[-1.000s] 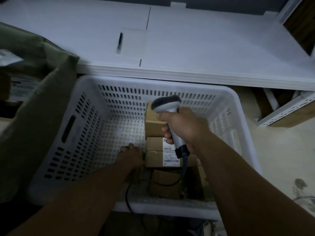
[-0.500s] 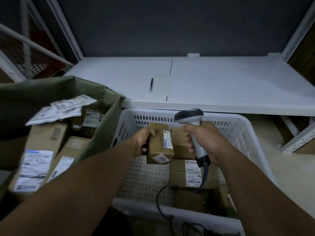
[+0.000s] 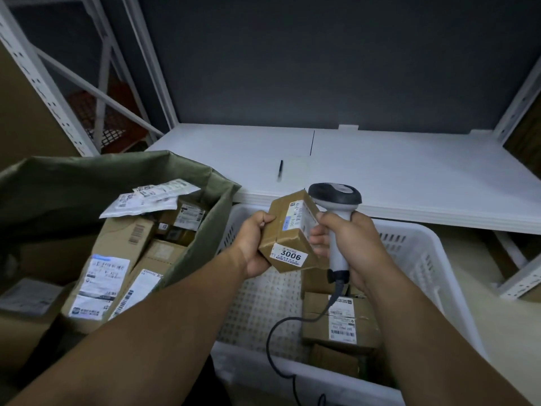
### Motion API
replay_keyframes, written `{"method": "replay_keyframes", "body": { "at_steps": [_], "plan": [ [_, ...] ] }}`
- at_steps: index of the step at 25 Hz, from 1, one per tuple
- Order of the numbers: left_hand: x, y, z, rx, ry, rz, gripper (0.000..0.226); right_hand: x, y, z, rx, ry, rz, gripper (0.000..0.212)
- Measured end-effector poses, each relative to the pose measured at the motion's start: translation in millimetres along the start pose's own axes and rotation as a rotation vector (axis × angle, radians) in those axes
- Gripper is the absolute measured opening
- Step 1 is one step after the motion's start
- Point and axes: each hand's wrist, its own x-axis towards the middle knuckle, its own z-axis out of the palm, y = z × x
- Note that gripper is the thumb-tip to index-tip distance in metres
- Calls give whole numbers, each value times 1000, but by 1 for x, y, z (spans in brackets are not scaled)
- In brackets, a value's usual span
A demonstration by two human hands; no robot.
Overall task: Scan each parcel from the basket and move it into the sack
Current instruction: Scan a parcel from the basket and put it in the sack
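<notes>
The left hand (image 3: 254,244) grips a small brown parcel (image 3: 288,230) above the far left part of the white basket (image 3: 424,250). Its fingers curl under the parcel's left side, its thumb lies on top, and the labelled face is turned toward the scanner (image 3: 335,197). The right hand (image 3: 348,247) is wrapped round the scanner's handle, also above the basket, with the scanner head just right of the parcel; whether a finger presses the trigger cannot be told. Left of the basket, against its side, the green sack (image 3: 87,177) stands open with many parcels inside. More boxes (image 3: 339,320) lie in the basket's near right part, and the scanner's cable (image 3: 272,347) loops over the basket floor beside them. The likeliest fault is a missed read: the head sits so close and so steeply angled to the label that the barcode may fall outside its beam, and an unscanned parcel could then go into the sack. The one-sided hold could also let the box slip back into the basket, and the trailing cable could snag on the boxes.
</notes>
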Motion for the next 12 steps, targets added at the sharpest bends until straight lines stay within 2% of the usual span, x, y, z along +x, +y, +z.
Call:
{"method": "replay_keyframes", "body": {
  "at_steps": [5,8,12],
  "plan": [
    [-4,2,0,-30,-25,6,52,5,3,2,5,37,-24,18],
    [-3,5,-3,-37,-52,38,49,5,4,8,92,26,2,20],
    [2,2,0,182,13,72,43,11,4,7,139,62,0,21]
  ]
}}
